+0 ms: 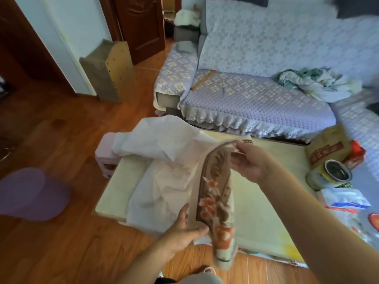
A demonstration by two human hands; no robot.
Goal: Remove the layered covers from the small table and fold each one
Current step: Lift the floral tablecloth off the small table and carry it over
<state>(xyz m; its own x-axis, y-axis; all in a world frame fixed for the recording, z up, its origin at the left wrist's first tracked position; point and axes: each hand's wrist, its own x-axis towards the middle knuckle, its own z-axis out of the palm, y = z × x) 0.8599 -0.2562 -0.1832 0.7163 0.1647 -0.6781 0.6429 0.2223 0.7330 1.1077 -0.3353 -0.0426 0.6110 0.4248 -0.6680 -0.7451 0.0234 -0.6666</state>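
A brown cover with orange flowers hangs in the air over the small table, doubled over into a long strip. My right hand pinches its upper edge near the table's far side. My left hand holds its lower part, thumb on top, at the table's near edge. A crumpled white translucent cover lies bunched on the left half of the table and spills over its left end. The table's pale yellowish top shows bare on the right.
A sofa with a lilac quilted cover stands behind the table. A tin, a cardboard box and plastic bags crowd the right end. A pink stool and a purple stool stand left on the wood floor.
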